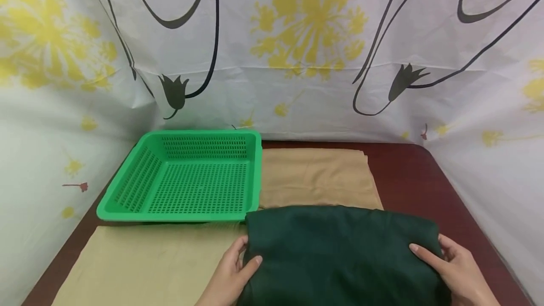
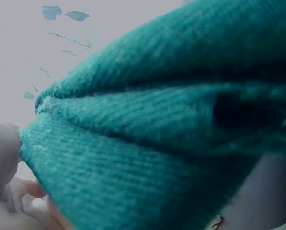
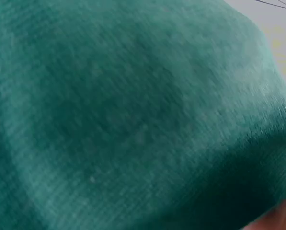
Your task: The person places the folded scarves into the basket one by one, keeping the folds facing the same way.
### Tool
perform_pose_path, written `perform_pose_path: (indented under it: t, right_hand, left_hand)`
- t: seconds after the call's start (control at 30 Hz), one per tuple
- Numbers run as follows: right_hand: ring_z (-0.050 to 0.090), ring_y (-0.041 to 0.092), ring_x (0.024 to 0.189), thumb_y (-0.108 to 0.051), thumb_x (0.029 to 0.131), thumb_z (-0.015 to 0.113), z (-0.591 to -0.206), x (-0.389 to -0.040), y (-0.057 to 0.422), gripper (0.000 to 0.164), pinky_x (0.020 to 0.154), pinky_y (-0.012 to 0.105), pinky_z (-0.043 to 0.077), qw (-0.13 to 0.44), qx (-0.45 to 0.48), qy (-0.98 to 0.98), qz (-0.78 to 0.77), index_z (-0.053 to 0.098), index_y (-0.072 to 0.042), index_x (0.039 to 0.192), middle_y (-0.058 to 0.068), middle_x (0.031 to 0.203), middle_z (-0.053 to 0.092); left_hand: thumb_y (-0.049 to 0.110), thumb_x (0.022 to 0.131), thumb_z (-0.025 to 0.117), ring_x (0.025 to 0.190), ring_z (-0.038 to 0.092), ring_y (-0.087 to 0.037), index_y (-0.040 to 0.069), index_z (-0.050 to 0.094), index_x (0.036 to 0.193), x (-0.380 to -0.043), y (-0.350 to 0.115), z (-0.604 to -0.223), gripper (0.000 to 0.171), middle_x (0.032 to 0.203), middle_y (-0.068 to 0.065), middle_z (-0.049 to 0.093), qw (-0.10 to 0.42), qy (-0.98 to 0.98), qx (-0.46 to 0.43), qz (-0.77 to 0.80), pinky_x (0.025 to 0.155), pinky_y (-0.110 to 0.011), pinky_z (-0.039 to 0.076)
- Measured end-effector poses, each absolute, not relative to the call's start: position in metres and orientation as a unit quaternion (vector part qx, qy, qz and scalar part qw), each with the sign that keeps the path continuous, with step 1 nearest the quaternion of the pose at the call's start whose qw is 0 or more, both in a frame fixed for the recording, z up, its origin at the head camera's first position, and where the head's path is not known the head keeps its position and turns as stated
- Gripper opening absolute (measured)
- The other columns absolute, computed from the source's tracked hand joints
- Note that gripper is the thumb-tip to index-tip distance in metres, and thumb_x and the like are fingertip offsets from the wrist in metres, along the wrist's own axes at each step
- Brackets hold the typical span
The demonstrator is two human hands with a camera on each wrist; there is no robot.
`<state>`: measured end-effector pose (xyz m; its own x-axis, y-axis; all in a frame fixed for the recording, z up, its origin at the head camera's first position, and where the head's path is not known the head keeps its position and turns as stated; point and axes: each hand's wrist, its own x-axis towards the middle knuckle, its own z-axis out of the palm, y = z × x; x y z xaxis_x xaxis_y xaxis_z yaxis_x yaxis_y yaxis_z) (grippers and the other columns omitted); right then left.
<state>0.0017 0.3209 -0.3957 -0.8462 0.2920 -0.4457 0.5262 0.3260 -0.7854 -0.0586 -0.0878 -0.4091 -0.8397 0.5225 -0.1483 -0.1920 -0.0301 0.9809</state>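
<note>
A dark green cloth (image 1: 340, 254), folded into layers, spans the space between both hands at the front of the head view. My left hand (image 1: 233, 268) pinches its left edge, thumb on top and fingers behind. The right hand (image 1: 459, 268) grips the opposite edge the same way. Up close in the left wrist view, the green cloth (image 2: 133, 120) shows stacked folds, with part of the left hand (image 2: 8, 177) at the lower left. Green fabric (image 3: 133, 105) fills most of the right wrist view, and only a bit of the right hand (image 3: 277, 215) shows in the corner.
A green plastic basket (image 1: 199, 188) with nothing in it stands at the back left. Behind the green cloth lies a folded tan cloth (image 1: 314, 174). A pale beige cloth (image 1: 148, 263) covers the front left of the dark red table (image 1: 408, 178). Patterned white sheeting (image 1: 272, 93) surrounds the table.
</note>
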Motion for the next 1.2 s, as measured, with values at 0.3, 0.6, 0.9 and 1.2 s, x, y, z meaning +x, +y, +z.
perform_pose_path:
  t: [0.3,0.6,0.9,1.2]
  right_hand:
    - [0.062,0.018,0.081,-0.033,0.085,0.058,-0.390,-0.006,0.314,0.047,0.067,0.036,0.051,0.103,0.208,0.803,-0.548,0.044,-0.010,0.123,0.000,0.102,0.060]
    - [0.063,0.021,0.080,-0.030,0.085,0.060,-0.383,-0.019,0.301,0.052,0.065,0.037,0.051,0.078,0.168,0.810,-0.556,0.041,-0.006,0.127,0.004,0.102,0.061]
    - [0.062,0.021,0.083,-0.026,0.085,0.060,-0.377,-0.031,0.293,0.048,0.067,0.037,0.051,0.055,0.128,0.799,-0.585,0.042,-0.008,0.126,-0.010,0.098,0.060]
    - [0.062,0.018,0.082,-0.016,0.087,0.058,-0.373,-0.046,0.283,0.036,0.066,0.036,0.051,0.039,0.077,0.787,-0.611,0.047,-0.016,0.121,-0.012,0.098,0.061]
  left_hand:
    - [0.021,0.092,0.049,0.090,0.060,-0.027,-0.004,0.031,0.124,-0.058,-0.100,-0.400,0.045,0.130,-0.022,0.030,0.235,0.642,0.110,0.721,0.071,-0.035,0.050]
    - [0.021,0.090,0.053,0.086,0.060,-0.023,-0.002,0.037,0.120,-0.063,-0.111,-0.394,0.041,0.123,-0.020,0.039,0.172,0.703,0.097,0.683,0.070,-0.032,0.050]
    - [0.019,0.088,0.056,0.091,0.057,-0.023,0.000,0.042,0.118,-0.068,-0.120,-0.392,0.038,0.119,-0.017,0.044,0.126,0.714,0.063,0.685,0.070,-0.031,0.050]
    - [0.018,0.086,0.059,0.097,0.052,-0.020,0.005,0.048,0.114,-0.072,-0.131,-0.387,0.033,0.114,-0.010,0.050,0.070,0.739,0.025,0.669,0.071,-0.028,0.049]
